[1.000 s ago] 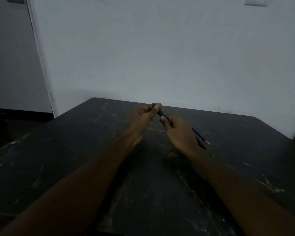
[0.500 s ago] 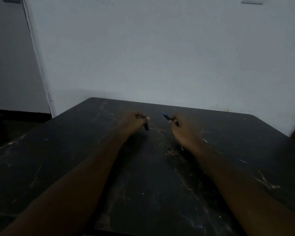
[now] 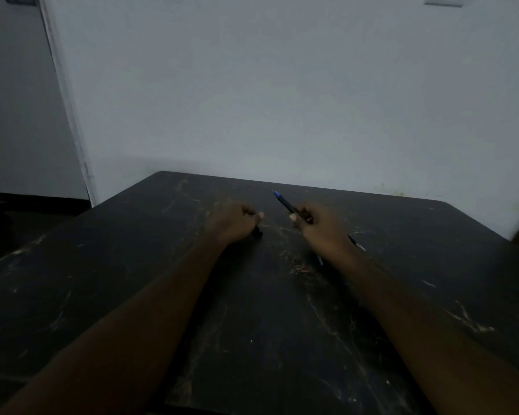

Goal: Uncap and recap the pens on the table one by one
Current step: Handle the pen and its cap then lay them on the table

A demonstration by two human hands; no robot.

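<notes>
Right hand (image 3: 321, 226) around slim uncapped pen (image 3: 285, 203)

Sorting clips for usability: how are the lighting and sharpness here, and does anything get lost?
Head view: dim, underexposed, slightly soft. The dark table nearly swallows the cap gripped by the left hand; only the blue-tipped pen in the right hand stands out. At left, the wall edge leans, likely wide-angle distortion.

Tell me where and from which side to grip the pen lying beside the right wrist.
Pinch the lying pen across its barrel near the pale end, from above, on the right hand's outer side. It lies flat on the table, and the hand hides its far end. Free a hand first: the right holds the uncapped pen, the left hand the cap.
</notes>
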